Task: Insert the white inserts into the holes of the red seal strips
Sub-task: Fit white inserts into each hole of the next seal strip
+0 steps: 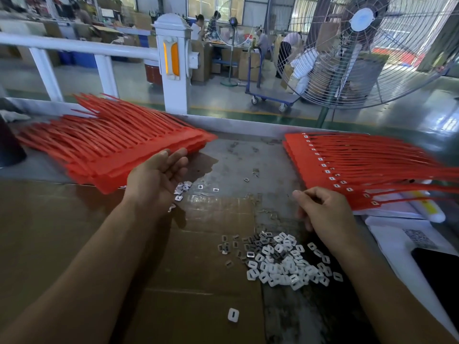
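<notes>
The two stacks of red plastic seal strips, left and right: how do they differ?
The right stack of red plastic seal strips shows small white inserts in a row of holes; the left stack of red plastic seal strips shows none. The left stack's tails fan toward the far left, the right stack's toward the right. The left hand is at the left stack's edge; the right hand is beside the right stack. Both lie flat on the bench.

We see through one camera worn on the person's head. It looks forward and down at the bench [248, 155], close above it. Both forearms reach in from the bottom edge. Past the far side of the bench, the wide view takes in a big fan [362, 45].
</notes>
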{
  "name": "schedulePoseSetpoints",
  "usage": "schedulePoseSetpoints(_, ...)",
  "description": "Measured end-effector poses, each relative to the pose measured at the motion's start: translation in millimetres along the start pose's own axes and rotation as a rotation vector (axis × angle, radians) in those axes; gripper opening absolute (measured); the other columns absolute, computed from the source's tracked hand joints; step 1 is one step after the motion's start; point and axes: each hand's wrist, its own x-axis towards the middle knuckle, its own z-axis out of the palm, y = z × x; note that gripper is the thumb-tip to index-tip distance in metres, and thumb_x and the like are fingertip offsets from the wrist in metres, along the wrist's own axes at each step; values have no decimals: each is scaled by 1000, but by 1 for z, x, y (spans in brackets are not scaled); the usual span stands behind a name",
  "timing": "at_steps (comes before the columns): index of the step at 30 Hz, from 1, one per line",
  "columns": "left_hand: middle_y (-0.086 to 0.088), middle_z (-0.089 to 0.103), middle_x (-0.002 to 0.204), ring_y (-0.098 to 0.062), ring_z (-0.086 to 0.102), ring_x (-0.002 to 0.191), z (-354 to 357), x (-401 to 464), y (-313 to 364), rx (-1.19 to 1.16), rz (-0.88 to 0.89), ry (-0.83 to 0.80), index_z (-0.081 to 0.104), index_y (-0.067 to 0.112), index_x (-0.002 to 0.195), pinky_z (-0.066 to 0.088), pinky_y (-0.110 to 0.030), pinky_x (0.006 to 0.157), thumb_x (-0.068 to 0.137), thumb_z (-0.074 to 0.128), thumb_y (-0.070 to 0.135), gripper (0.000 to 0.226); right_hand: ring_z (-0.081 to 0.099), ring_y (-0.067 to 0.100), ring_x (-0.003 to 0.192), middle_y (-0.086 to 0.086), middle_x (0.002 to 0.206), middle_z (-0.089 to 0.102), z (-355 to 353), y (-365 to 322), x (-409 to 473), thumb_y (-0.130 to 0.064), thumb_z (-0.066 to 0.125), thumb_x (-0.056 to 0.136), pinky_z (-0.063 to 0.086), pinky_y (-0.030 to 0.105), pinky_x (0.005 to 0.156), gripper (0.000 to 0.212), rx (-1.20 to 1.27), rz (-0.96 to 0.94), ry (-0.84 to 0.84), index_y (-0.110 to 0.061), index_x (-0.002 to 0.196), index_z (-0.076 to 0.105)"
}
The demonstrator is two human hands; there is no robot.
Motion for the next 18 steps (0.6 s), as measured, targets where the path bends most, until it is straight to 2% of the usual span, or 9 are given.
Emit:
schedulePoseSetpoints(5,-24,68,121,-29,72,106,1,-1,10,-319,-114,-46,42,-8,137,58,-35,89,103,51,15,42,56,11,46,4,68,72,0,1,0,-33,65,100,47,24,53,23,-11,2,-25,-18,83,71)
schedulePoseSetpoints(9,-35,61,126,-40,67,113,-3,1,32,-610,-194,-107,34,-18,137,55,-44,95,100,57,27,63,57,9,47,2,69,73,-1,2,0,-33,64,100,46,18,50,22,-19,-6,-38,-20,85,72)
schedulePoseSetpoints(11,-37,58,127,-43,66,114,-9,2,41,-733,-203,-154,30,-18,137,53,-48,96,101,56,32,66,57,10,47,2,69,73,0,2,-1,-34,64,100,47,20,52,20,-27,-12,-48,-21,86,72)
schedulePoseSetpoints(15,-43,54,128,-47,58,123,-13,3,46,-749,-159,-160,32,-16,124,47,-55,102,103,49,36,59,57,12,46,2,68,74,1,2,0,-33,65,100,48,26,54,19,-33,-15,-50,-21,87,72)
schedulePoseSetpoints(18,-45,46,135,-50,48,131,-15,4,43,-717,-121,-160,30,-15,126,39,-60,109,101,53,35,60,56,12,46,2,68,74,0,0,-1,-32,65,100,48,26,54,18,-27,-16,-47,-21,87,73)
